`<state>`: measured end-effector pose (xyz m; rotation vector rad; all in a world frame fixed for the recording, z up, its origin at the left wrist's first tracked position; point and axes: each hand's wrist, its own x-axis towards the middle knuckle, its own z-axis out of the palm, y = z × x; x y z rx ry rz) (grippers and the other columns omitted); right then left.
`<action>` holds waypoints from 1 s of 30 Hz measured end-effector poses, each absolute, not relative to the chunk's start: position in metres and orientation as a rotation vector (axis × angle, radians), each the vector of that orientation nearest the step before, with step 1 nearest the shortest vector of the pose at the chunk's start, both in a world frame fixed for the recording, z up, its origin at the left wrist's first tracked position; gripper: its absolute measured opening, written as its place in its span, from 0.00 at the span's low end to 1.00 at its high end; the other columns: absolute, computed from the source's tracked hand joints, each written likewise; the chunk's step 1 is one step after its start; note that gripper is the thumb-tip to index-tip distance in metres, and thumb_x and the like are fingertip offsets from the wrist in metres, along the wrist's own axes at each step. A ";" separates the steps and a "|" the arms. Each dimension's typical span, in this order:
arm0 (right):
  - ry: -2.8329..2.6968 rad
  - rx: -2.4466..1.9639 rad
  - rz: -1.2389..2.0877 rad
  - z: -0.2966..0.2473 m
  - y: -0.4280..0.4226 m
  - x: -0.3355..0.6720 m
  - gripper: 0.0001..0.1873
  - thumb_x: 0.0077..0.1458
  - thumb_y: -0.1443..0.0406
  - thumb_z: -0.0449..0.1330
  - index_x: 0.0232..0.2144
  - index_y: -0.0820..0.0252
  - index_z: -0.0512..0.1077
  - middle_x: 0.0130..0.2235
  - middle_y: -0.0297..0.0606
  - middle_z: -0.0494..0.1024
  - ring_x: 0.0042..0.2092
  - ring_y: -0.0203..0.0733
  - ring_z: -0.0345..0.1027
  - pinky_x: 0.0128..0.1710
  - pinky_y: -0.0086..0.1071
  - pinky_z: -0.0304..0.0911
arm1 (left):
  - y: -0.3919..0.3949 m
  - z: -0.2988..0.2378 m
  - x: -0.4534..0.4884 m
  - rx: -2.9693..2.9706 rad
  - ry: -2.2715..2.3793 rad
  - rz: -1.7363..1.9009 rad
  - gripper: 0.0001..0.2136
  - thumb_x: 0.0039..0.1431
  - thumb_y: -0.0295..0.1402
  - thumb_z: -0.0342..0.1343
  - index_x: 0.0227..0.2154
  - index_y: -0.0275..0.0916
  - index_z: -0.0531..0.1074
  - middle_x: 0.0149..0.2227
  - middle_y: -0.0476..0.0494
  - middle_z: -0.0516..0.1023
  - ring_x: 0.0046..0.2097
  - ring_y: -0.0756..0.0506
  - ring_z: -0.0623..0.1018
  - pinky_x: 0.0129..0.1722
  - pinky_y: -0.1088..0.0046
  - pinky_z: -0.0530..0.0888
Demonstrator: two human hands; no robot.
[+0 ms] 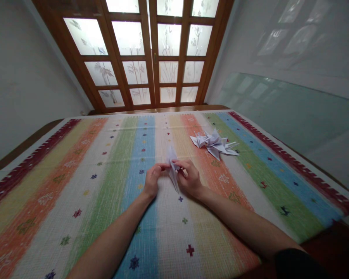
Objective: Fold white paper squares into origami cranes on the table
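Observation:
Between my two hands, a folded piece of white paper (173, 176) stands on edge, narrow and pointed at its top and bottom ends. My left hand (153, 179) pinches its left side with the fingertips. On the other side my right hand (189, 177) is closed on the paper, thumb and fingers near its middle. Part of the paper is hidden behind the fingers. Off to the right and farther back lies a small pile of folded white paper cranes (214, 144), apart from both hands.
A striped tablecloth (104, 201) with small printed stars and crosses covers the table. Beyond the far edge stands a wooden door (154, 77) with frosted panes. A pale wall (23, 77) rises at the left, and a glass panel (279, 104) runs along the right wall.

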<state>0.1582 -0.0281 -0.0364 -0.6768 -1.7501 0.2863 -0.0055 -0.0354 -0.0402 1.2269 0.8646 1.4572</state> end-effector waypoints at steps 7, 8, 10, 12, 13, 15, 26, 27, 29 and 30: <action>-1.832 -0.502 0.258 -0.036 -0.031 0.155 0.21 0.55 0.76 0.54 0.48 0.52 0.68 0.37 0.38 0.77 0.39 0.41 0.71 0.39 0.35 0.68 | -0.042 -0.029 0.000 1.344 0.997 1.440 0.14 0.46 0.42 0.65 0.29 0.37 0.71 0.29 0.49 0.72 0.33 0.49 0.72 0.35 0.74 0.70; -1.819 -0.523 0.301 -0.035 -0.032 0.155 0.19 0.55 0.75 0.54 0.47 0.53 0.68 0.37 0.37 0.77 0.39 0.41 0.71 0.39 0.35 0.68 | -0.042 -0.027 0.000 1.325 1.009 1.451 0.12 0.47 0.40 0.64 0.28 0.37 0.71 0.28 0.49 0.72 0.32 0.49 0.72 0.34 0.74 0.69; -1.769 -0.587 0.421 -0.034 -0.033 0.156 0.15 0.54 0.72 0.57 0.45 0.53 0.68 0.37 0.37 0.76 0.38 0.41 0.71 0.39 0.35 0.67 | -0.041 -0.026 0.000 1.264 1.050 1.476 0.09 0.47 0.37 0.62 0.28 0.37 0.71 0.26 0.51 0.71 0.29 0.50 0.71 0.31 0.75 0.68; -1.694 -0.654 0.576 -0.033 -0.033 0.156 0.14 0.53 0.67 0.60 0.43 0.54 0.68 0.37 0.37 0.75 0.39 0.41 0.70 0.40 0.36 0.66 | -0.038 -0.027 -0.001 1.198 1.101 1.514 0.08 0.45 0.34 0.61 0.27 0.37 0.70 0.25 0.52 0.71 0.28 0.50 0.70 0.30 0.75 0.68; -1.643 -0.691 0.656 -0.033 -0.032 0.155 0.14 0.52 0.65 0.61 0.42 0.54 0.68 0.37 0.37 0.74 0.39 0.41 0.69 0.41 0.36 0.65 | -0.037 -0.028 -0.002 1.175 1.115 1.540 0.08 0.44 0.33 0.62 0.27 0.37 0.70 0.26 0.51 0.71 0.29 0.50 0.71 0.31 0.75 0.68; -1.503 -0.785 0.818 -0.034 -0.028 0.154 0.16 0.49 0.63 0.63 0.42 0.54 0.67 0.37 0.36 0.72 0.39 0.41 0.68 0.41 0.35 0.64 | -0.035 -0.030 -0.002 1.151 1.095 1.583 0.08 0.41 0.32 0.63 0.25 0.38 0.70 0.28 0.50 0.73 0.31 0.49 0.72 0.33 0.74 0.69; -0.985 -0.698 1.717 -0.025 -0.017 0.155 0.23 0.33 0.63 0.69 0.35 0.54 0.67 0.35 0.32 0.71 0.35 0.38 0.66 0.34 0.30 0.61 | -0.035 -0.030 0.002 0.992 0.923 1.532 0.12 0.36 0.26 0.64 0.26 0.37 0.68 0.28 0.52 0.71 0.29 0.53 0.71 0.31 0.77 0.68; -0.988 -0.682 1.757 -0.024 -0.018 0.155 0.24 0.32 0.63 0.69 0.35 0.54 0.67 0.34 0.31 0.72 0.34 0.38 0.66 0.34 0.30 0.61 | -0.035 -0.030 0.002 0.999 0.917 1.534 0.12 0.35 0.26 0.64 0.26 0.37 0.68 0.28 0.52 0.71 0.29 0.53 0.71 0.31 0.77 0.69; -1.018 -0.685 1.768 -0.025 -0.017 0.156 0.23 0.32 0.64 0.69 0.33 0.55 0.66 0.32 0.30 0.72 0.32 0.37 0.65 0.32 0.29 0.60 | -0.035 -0.029 0.002 1.023 0.926 1.546 0.12 0.35 0.25 0.64 0.25 0.38 0.67 0.27 0.53 0.70 0.29 0.53 0.71 0.31 0.78 0.70; -1.033 -0.706 1.732 -0.026 -0.016 0.156 0.23 0.31 0.65 0.70 0.32 0.55 0.65 0.31 0.29 0.71 0.31 0.36 0.65 0.31 0.29 0.59 | -0.034 -0.029 0.002 1.030 0.944 1.558 0.12 0.35 0.26 0.64 0.24 0.38 0.66 0.27 0.53 0.70 0.29 0.53 0.71 0.30 0.78 0.70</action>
